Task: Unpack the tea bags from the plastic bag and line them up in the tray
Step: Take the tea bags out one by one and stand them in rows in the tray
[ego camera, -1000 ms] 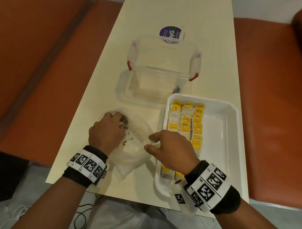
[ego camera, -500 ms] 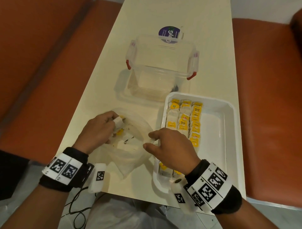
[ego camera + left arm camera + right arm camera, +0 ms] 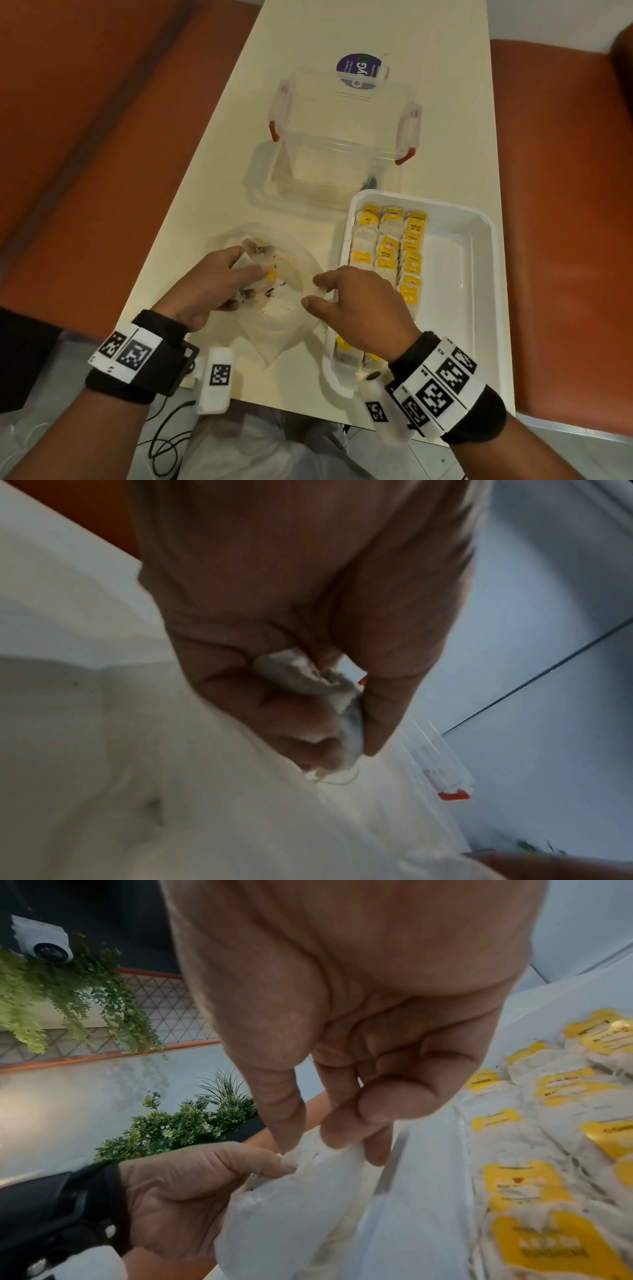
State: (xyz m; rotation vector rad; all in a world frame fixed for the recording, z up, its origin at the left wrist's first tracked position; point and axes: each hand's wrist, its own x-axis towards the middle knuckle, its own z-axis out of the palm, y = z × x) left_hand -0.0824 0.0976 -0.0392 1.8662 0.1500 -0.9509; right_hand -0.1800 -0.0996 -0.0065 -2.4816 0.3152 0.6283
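The clear plastic bag [image 3: 284, 315] lies open on the table, left of the white tray [image 3: 479, 308]. My left hand [image 3: 253, 281] is at the bag's mouth and grips a white tea bag [image 3: 308, 680] with a yellow tag [image 3: 272, 274]. Another tea bag [image 3: 255, 248] lies deeper in the plastic bag. My right hand [image 3: 313, 291] pinches the bag's right rim [image 3: 308, 1153] between thumb and fingers. Several tea bags [image 3: 387, 246] with yellow tags lie in rows along the tray's left side; my right wrist hides the nearest ones.
A clear lidded box [image 3: 342, 137] with red clips stands behind the bag and tray. The tray's right half [image 3: 455, 274] is bare. Orange benches [image 3: 85, 154] run along both sides of the narrow table [image 3: 301, 44]. Loose tea crumbs [image 3: 274, 293] lie inside the bag.
My left hand has drawn back out of the bag toward me with a tea bag in its fingers. My right hand has stayed on the bag's rim.
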